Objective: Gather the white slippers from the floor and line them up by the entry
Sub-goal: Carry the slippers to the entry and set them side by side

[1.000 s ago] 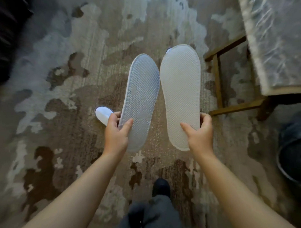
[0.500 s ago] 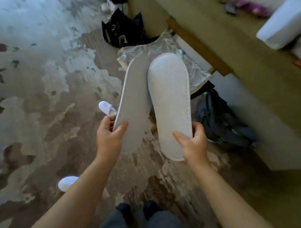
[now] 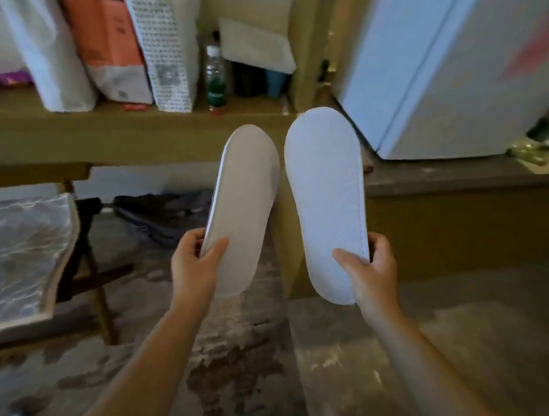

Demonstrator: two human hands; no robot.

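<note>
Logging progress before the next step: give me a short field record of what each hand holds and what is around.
left hand: grips heel end of one flat white fabric slipper, sole toward camera, toe up
right hand: grips heel end of the second white textured-sole slipper, toe up
slippers: side by side, apart, off the floor
ahead: tan wooden shelf with paper bags and a clear plastic bottle
floor: mottled brown-grey carpet
placement: not yet done

No text can be read. The white bag [image 3: 168, 52] on the shelf [image 3: 108, 132] bears fine print, too blurred to make out.
</note>
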